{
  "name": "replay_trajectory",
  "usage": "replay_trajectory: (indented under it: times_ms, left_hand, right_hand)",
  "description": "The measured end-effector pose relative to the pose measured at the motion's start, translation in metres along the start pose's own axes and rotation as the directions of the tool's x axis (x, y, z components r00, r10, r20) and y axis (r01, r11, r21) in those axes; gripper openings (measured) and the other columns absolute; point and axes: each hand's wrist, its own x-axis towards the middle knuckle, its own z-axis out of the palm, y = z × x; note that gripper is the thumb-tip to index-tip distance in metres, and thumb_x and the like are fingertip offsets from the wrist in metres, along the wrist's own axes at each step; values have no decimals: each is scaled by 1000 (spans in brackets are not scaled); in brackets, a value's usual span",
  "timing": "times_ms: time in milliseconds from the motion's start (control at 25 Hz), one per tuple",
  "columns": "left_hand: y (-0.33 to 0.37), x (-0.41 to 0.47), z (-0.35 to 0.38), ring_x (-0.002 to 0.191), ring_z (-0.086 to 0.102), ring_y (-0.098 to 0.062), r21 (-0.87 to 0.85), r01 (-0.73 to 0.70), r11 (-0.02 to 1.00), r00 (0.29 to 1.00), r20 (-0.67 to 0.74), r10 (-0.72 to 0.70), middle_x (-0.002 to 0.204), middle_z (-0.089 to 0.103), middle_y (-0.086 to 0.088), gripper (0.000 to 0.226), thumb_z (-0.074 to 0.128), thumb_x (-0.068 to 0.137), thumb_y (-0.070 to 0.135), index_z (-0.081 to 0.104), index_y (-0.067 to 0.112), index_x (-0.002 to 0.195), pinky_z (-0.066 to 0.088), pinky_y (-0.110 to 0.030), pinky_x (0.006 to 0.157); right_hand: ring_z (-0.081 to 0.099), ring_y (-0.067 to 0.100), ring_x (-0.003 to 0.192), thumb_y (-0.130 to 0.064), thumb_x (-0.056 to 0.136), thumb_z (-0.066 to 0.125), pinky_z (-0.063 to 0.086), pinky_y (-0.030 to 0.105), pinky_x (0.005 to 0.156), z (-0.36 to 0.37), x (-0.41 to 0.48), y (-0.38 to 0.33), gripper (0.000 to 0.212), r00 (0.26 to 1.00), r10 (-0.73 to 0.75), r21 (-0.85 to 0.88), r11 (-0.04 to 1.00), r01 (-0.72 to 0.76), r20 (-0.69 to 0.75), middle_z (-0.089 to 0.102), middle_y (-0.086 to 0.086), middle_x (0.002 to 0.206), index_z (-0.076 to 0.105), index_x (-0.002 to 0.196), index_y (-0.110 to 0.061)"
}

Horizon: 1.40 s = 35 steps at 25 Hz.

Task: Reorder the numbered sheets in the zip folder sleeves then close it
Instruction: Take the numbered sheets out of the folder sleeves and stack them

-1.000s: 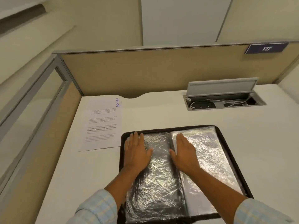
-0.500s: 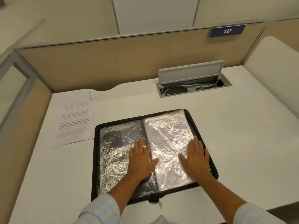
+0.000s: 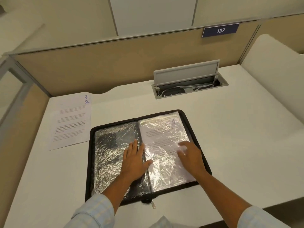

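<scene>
- White cubicle desk [image 3: 230, 145] fills the frame; tan partition [image 3: 102, 69] behind it, blue plate "137" [image 3: 220, 30] at upper right.
- Open cable hatch [image 3: 189, 83] in the desk, right of centre, lid tilted up, white cables inside.
- Black zip folder [image 3: 199, 140] lies open flat at centre, crinkled clear sleeves on both halves; zipper pull [image 3: 153, 205] at its near edge.
- Right sleeve holds a printed sheet [image 3: 164, 135]; its corner number is too faint to read. Left sleeve [image 3: 108, 153] looks dark behind the plastic.
- Loose sheets [image 3: 70, 120] at left of the folder, not touching it, marked "3" and "2" in blue, stacked.
- Left hand [image 3: 134, 159] flat, fingers spread, on the left sleeve by the spine, thumb crossing it; nothing grasped.
- Right hand [image 3: 190, 155] flat, fingers apart, on the right sleeve near the outer edge; nothing grasped.
- Pale checked cuffs [image 3: 97, 209] at bottom.
</scene>
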Motion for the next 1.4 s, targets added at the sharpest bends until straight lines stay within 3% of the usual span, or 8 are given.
replay_trajectory:
  times_ms: [160, 320, 640, 800, 880, 1000, 1160, 1400]
  left_hand:
    - [3, 1, -7, 160, -14, -28, -48, 14, 999, 999, 45, -12, 173, -15, -5, 96, 54, 96, 68, 4, 28, 167, -2, -51, 129]
    - [13, 3, -29, 161, 8, -27, -302, 51, 952, 999, 4, -52, 174, 10, -5, 78, 62, 98, 53, 27, 28, 163, 14, -51, 129]
    - [64, -7, -104, 130, 56, -14, -840, 30, 542, 1000, 28, -12, 147, 57, 7, 68, 62, 88, 73, 58, 31, 142, 50, -40, 107]
    - [54, -8, -126, 119, 66, -18, -916, 135, 378, 991, 131, -35, 133, 65, 1, 94, 75, 66, 83, 56, 28, 141, 58, -46, 99]
    - [40, -10, -132, 110, 72, -20, -896, 186, 404, 981, 150, -120, 126, 70, -1, 88, 83, 67, 74, 57, 27, 136, 59, -47, 96]
    - [11, -11, -131, 93, 75, -19, -874, 205, 440, 955, 80, -286, 109, 75, -2, 21, 77, 90, 26, 67, 27, 108, 62, -42, 86]
    - [-44, -14, -122, 76, 79, -23, -891, 274, 362, 891, 93, -444, 102, 77, -13, 17, 62, 97, 1, 69, 10, 110, 62, -35, 58]
    - [-118, -25, -97, 75, 79, -27, -928, 309, 209, 791, 129, -599, 94, 77, -17, 6, 66, 98, 1, 69, 2, 103, 66, -44, 73]
  right_hand:
    - [70, 25, 97, -16, 88, 82, 60, 32, 64, -17, 0, -33, 76, 896, 407, 471, 764, -441, 178, 56, 7, 130, 38, 149, -22]
    - [74, 30, 86, -16, 85, 85, 55, 37, 65, -30, -1, -52, 69, 830, 463, 539, 634, -555, 311, 68, 13, 112, 47, 143, -14]
    - [77, 18, 76, -7, 94, 70, 51, 29, 52, -27, -24, -113, 35, 980, 155, 568, 798, -199, 126, 78, -7, 105, 66, 124, -23]
    - [72, 6, 104, -1, 92, 70, 57, 19, 78, 1, -40, -135, 44, 956, -183, 466, 883, 57, 228, 74, -11, 119, 68, 132, -20]
    - [68, 0, 110, -8, 93, 72, 53, 13, 88, 18, -48, -139, 40, 910, -272, 439, 891, 116, 314, 74, -14, 119, 69, 131, -21]
    - [66, 3, 118, -19, 95, 74, 53, 22, 101, 39, -57, -135, 43, 856, -294, 508, 860, 43, 425, 72, -13, 126, 66, 137, -22]
    - [63, 1, 118, -31, 98, 71, 57, 36, 101, 63, -48, -116, 40, 922, -239, 390, 915, 108, 306, 69, -13, 129, 65, 137, -25]
    - [64, 13, 112, -49, 99, 58, 54, 35, 96, 88, -40, -76, 38, 842, -293, -83, 926, 367, 452, 66, -10, 124, 52, 131, -31]
